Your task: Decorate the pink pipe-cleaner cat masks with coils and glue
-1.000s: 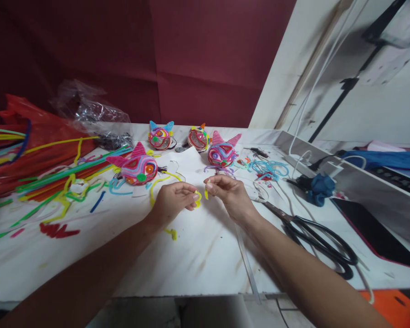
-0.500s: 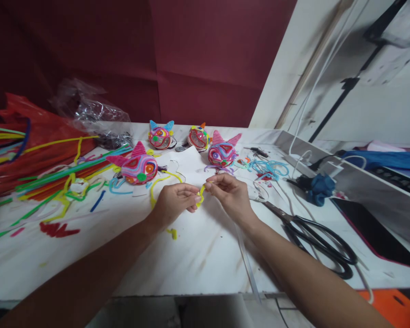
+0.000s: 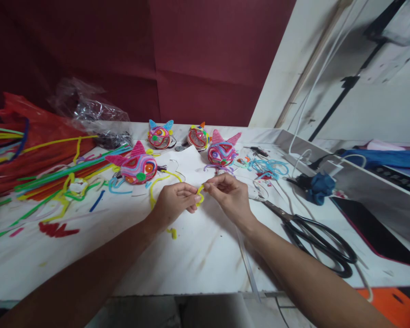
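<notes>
A yellow fuzzy wire (image 3: 200,196) is bent into a small curl between my two hands above the white table. My left hand (image 3: 176,199) pinches it between thumb and fingers, and more yellow wire loops out behind that hand. My right hand (image 3: 228,193) has thumb and forefinger closed on the curl's upper end. Beyond my hands lie a pink-eared decorated ball (image 3: 139,168) to the left and another pink-eared ball (image 3: 222,152) to the right. A short yellow piece (image 3: 172,233) rests nearer me on the table.
Black-handled scissors (image 3: 317,241) and a dark phone (image 3: 372,228) lie right. Coloured fuzzy wires (image 3: 58,175) and red plastic (image 3: 30,132) are left. Two smaller decorated balls stand behind. Blue strands (image 3: 268,167) and white cables lie back right.
The yellow curl between my fingers has changed shape slightly, its upper end now more visible beside my right fingertips. Both hands stay almost in place.
</notes>
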